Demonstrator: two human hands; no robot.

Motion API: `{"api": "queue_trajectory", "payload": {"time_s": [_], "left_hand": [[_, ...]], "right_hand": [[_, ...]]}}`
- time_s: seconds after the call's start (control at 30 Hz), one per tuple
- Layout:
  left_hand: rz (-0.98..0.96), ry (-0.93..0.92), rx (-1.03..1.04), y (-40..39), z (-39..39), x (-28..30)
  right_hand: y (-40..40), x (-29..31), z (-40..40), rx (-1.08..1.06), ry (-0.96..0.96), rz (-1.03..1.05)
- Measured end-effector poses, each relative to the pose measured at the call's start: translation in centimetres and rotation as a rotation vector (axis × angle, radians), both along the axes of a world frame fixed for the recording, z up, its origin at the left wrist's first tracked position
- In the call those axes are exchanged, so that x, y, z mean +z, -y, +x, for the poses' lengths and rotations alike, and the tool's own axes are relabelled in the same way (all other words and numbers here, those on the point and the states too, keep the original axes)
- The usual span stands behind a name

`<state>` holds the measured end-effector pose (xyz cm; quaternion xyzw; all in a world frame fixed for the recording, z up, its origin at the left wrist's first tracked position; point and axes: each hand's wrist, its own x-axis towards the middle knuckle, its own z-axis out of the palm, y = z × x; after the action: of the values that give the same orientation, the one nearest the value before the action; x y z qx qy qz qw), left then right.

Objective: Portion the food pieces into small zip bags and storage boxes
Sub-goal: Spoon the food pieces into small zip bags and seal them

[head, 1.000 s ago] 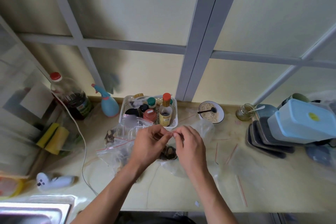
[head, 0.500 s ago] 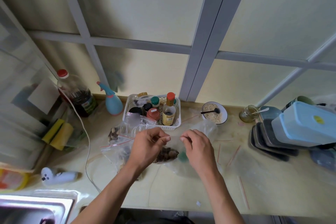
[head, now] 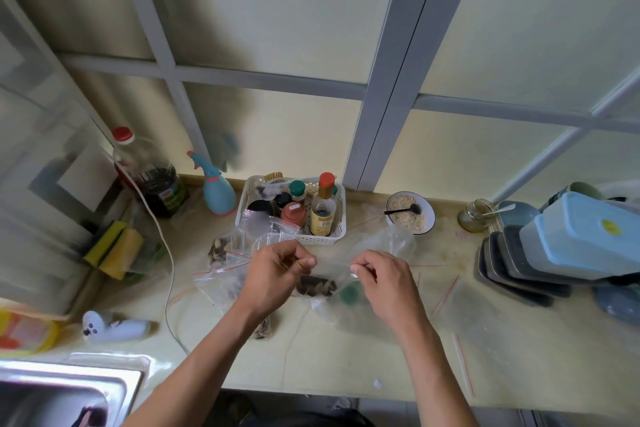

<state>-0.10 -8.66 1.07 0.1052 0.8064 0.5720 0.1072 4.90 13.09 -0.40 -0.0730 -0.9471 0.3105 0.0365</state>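
Small clear plastic zip bag (head: 333,276), loaded with dark food pieces (head: 316,285), is held taut just above the middle of the pale yellow surface (head: 346,357), the left hand (head: 273,274) pinching one end of its top strip and the right hand (head: 382,279) pinching the other, apparently to line up the seal so it can be pressed shut. Beneath and beside it lie more clear bags with red zip lines (head: 221,270), some holding the same dark pieces, kept within reach for the next portions, by the look of it; further empty bags (head: 485,315) are spread toward the right edge. At the near left corner a steel sink (head: 69,392) cuts into the surface, with a white handheld gadget (head: 114,326) and a thin white cord (head: 169,274) beside it, and yellow-green sponges (head: 114,250) along the left edge. On the right edge, a stack of grey trays topped by a light blue lidded storage box (head: 585,236) waits, likely for larger portions. Along the far edge, against the frosted window, stand a white plastic basket of condiment bottles (head: 294,211), a blue spray bottle (head: 216,189), a large red-capped bottle of dark liquid (head: 149,173), a white bowl of oats with a black spoon (head: 410,213) and a small glass jar (head: 479,215).
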Motion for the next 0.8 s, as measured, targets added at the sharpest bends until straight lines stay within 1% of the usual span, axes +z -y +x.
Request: {"api": "queue_trajectory", "payload": {"time_s": [0.07, 0.13, 0.2, 0.27, 0.37, 0.43, 0.5, 0.57, 0.6, 0.67, 0.73, 0.8], "left_hand": [[-0.023, 0.037, -0.05, 0.2, 0.1, -0.7], [-0.075, 0.031, -0.112, 0.4, 0.2, -1.4], [-0.093, 0.033, -0.191, 0.4, 0.4, -1.7], [-0.054, 0.058, -0.242, 0.3, 0.4, -1.7], [-0.008, 0.075, -0.202, 0.4, -0.2, -1.8], [-0.045, 0.055, -0.117, 1.0, -1.0, -2.1], [-0.216, -0.034, 0.036, 2.3, -2.0, -3.2], [-0.441, -0.101, 0.214, 4.2, -2.9, -4.6], [-0.54, -0.085, 0.276, 5.1, -3.3, -5.1], [-0.692, 0.042, 0.34, 6.8, -3.7, -5.6], [-0.805, 0.167, 0.331, 8.1, -3.9, -5.6], [-0.896, 0.224, 0.271, 9.1, -4.1, -5.9]], "right_hand": [[-0.3, -0.2, 0.0, 0.029, 0.103, 0.021], [-0.2, -0.4, -0.2, 0.116, 0.26, 0.039], [0.1, -0.4, -0.3, 0.218, 0.363, -0.038], [1.0, -0.3, -0.6, 0.277, 0.434, -0.15], [3.2, -0.6, -1.7, 0.272, 0.448, -0.118], [4.2, -1.6, -2.7, 0.202, 0.405, -0.089], [4.9, -2.6, -4.0, 0.099, 0.378, -0.096], [5.3, -3.9, -5.3, -0.046, 0.416, -0.131], [5.5, -4.9, -6.0, -0.116, 0.43, -0.168], [5.7, -6.9, -7.1, -0.242, 0.457, -0.225], [5.7, -9.7, -8.4, -0.311, 0.478, -0.278], [5.3, -13.7, -9.5, -0.335, 0.494, -0.314]]}}
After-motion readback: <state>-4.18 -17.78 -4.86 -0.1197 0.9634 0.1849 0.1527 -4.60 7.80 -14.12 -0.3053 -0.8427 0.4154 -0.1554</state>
